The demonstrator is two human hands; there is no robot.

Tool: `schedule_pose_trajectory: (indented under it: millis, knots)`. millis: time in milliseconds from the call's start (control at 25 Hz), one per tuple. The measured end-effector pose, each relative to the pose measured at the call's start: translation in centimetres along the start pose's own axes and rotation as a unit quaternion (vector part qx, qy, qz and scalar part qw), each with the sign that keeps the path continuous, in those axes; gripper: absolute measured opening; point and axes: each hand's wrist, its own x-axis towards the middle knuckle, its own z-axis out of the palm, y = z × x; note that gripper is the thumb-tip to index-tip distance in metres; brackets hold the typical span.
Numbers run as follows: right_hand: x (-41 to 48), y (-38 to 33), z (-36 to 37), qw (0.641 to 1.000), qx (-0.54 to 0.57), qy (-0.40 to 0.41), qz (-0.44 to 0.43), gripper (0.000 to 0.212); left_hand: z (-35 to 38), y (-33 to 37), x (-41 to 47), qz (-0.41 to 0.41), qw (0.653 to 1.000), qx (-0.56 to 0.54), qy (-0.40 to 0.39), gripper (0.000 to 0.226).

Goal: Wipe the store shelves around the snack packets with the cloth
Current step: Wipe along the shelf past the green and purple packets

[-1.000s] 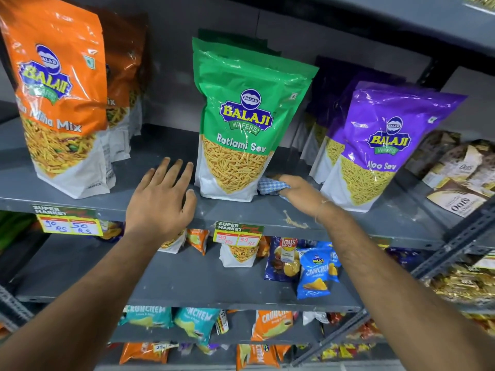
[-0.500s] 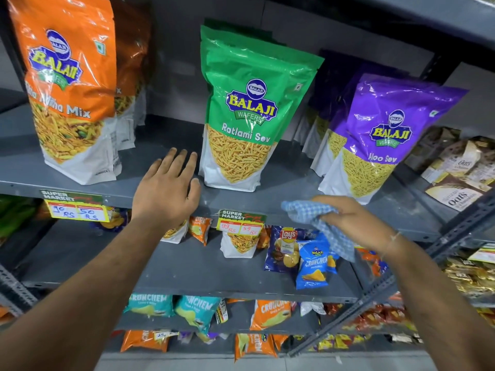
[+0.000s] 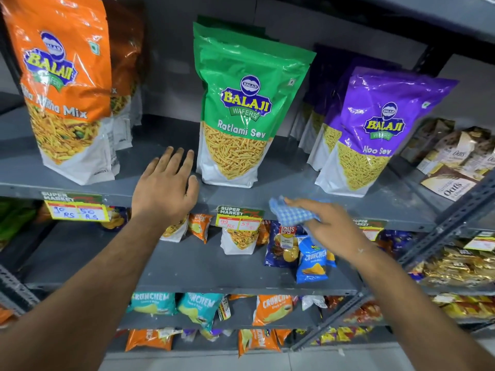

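A blue checked cloth [image 3: 290, 212] is bunched in my right hand [image 3: 329, 226], which hovers just in front of the grey shelf's front edge [image 3: 294, 202], below the gap between the green Ratlami Sev packet [image 3: 241, 108] and the purple Aloo Sev packet [image 3: 380, 129]. My left hand [image 3: 166, 188] lies flat on the shelf, fingers spread, its fingertips just left of the green packet's base. An orange Mix packet [image 3: 64, 89] stands at the far left of the same shelf.
Price tags [image 3: 76, 208] hang on the shelf edge. Oats packets [image 3: 455, 167] lie at the right. The lower shelf [image 3: 187, 266] holds small Lays and Crunchem packets [image 3: 312, 261]; more packets fill the shelves below. A slotted metal upright [image 3: 460, 212] slants across the right.
My right hand pulled the cloth out from between the green and purple packets, off the shelf surface, to in front of its edge. My left hand stayed flat on the shelf.
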Motion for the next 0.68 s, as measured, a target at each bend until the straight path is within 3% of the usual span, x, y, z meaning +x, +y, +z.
schedule_pose_trajectory:
  millis: [120,240,360,440,520,680]
  knots:
    - [-2.0,0.6,-2.5,0.999,-0.016,0.043,0.023,0.040,0.0,0.1,0.0,-0.004,1.000,0.001,0.006,0.072]
    - [1.2,-0.1,-3.0,0.988,0.021,0.152,0.022,0.044,-0.1,0.0,0.0,0.000,1.000,0.000,0.004,0.073]
    - [5.9,-2.1,-0.9,0.993,-0.040,0.108,-0.023,0.054,0.2,-0.1,0.1,0.002,1.000,0.000,0.000,0.074]
    - [7.2,-2.3,0.8,0.995,-0.072,0.071,0.006,0.053,0.3,-0.4,0.1,0.001,1.000,-0.012,0.000,0.074]
    - [5.5,-2.3,1.6,0.995,-0.052,0.073,0.043,0.055,0.5,-0.5,0.1,0.007,1.000,-0.013,0.011,0.075]
    - [-0.1,-2.6,1.2,0.991,-0.099,0.084,0.034,0.058,0.9,-0.8,-0.1,0.042,0.999,-0.027,0.021,0.073]
